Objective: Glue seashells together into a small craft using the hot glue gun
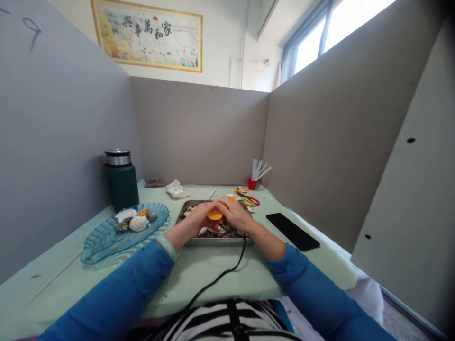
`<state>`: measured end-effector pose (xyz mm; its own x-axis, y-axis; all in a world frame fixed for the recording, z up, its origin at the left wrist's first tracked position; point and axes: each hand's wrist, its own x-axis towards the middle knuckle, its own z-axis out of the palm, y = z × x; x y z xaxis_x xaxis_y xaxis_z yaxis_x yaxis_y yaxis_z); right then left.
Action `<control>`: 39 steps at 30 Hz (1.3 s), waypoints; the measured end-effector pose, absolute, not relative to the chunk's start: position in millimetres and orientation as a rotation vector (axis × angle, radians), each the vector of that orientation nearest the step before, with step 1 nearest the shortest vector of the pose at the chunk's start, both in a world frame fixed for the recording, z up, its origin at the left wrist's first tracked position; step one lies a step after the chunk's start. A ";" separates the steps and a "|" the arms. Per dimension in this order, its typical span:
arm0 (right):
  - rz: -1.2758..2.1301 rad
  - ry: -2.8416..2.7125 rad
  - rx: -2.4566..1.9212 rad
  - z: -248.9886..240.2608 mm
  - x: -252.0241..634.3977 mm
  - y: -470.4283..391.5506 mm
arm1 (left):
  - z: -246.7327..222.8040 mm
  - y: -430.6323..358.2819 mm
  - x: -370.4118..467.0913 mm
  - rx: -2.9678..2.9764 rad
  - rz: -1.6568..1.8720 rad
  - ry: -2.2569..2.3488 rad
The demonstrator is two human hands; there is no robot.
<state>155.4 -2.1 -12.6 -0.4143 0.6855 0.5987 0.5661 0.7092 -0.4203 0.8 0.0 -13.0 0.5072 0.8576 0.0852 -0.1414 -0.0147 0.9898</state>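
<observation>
Above a metal tray [209, 242], my left hand [199, 218] and my right hand [234, 214] come together with fingers curled inward. Between them shows an orange scallop shell [215, 215], its scalloped edge facing me. A reddish piece [214, 226] sits just under it, partly covered, and I cannot tell whether it is held too. Both hands close around the orange shell; their fingertips are mostly hidden. Brown and white shells or stones [224, 231] fill the tray below. A black cable [227, 271] runs up to the tray beside my right wrist.
At left, a blue shell-shaped dish [103, 244] holds several shells, near a green bottle [122, 184]. Right of the tray lies a black phone [293, 231]. Behind are scissors [251, 201], a red cup [252, 184] of white sticks and crumpled tissue [176, 189]. Grey partitions [199, 132] enclose the table.
</observation>
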 end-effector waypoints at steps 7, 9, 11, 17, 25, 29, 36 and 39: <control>0.216 -2.147 -0.949 -10.6 155.4 -5.0 | -12.6 -0.2 0.4 1.363 0.897 0.687; 0.213 -2.150 -0.949 -11.0 155.4 -4.6 | -12.8 0.1 0.4 1.363 0.901 0.685; 0.207 -2.151 -0.945 -11.5 155.5 -4.3 | -13.2 0.6 0.3 1.361 0.903 0.683; 0.198 -2.150 -0.956 -12.1 155.6 -4.2 | -13.5 0.8 0.0 1.360 0.908 0.691; 0.196 -2.147 -0.983 -11.0 154.4 -4.5 | -14.3 1.2 0.2 1.357 0.909 0.688; 0.202 -2.146 -0.981 -11.2 154.1 -4.5 | -14.4 1.3 -0.1 1.362 0.904 0.699; 0.199 -2.147 -0.994 -12.4 155.5 -3.7 | -14.0 1.0 0.3 1.365 0.912 0.699; 0.194 -2.149 -0.994 -12.1 155.0 -3.9 | -14.0 0.8 0.4 1.370 0.911 0.701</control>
<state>155.0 -3.9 -12.1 -0.4193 0.7079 0.5684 0.5946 0.6873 -0.4172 0.4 0.8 -14.0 0.4977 0.8625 0.0921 -0.1328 -0.0291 0.9907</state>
